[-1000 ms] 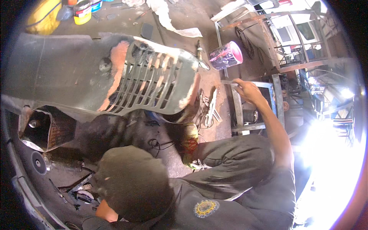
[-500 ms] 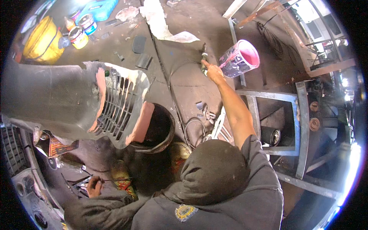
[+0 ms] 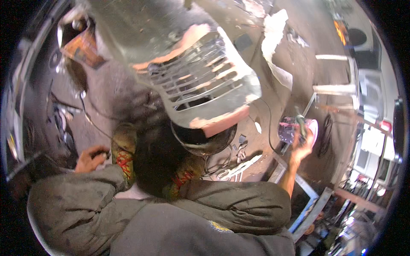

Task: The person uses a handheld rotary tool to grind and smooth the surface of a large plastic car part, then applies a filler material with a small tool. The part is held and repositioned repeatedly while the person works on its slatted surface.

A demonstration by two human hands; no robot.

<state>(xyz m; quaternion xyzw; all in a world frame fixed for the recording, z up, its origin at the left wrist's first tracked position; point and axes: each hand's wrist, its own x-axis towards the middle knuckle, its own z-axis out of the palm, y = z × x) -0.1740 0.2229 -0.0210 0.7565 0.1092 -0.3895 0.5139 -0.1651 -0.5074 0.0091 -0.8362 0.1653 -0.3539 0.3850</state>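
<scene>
My right hand, reaching out to the right, is closed round a dark, slim hand tool, its kind blurred by motion. Behind the tool, a dark bucket with pink paint inside lies partly hidden. Low on the left, my left hand has its fingers curled in beside my boot; whatever is at the fingertips is too small to make out. Between my hands and farther off, a grey slotted panel with pinkish filler patches rests over a round black tub.
A white, torn sheet lies on the floor at the far right. Metal frames stand beside my right arm. Small scraps and white strips lie near the tub. An orange-and-dark piece is at the far left.
The view has swung, so the panel and bucket appear shifted right. My right hand still grips the tool, now in front of the bucket. My left hand stays low on the left.
</scene>
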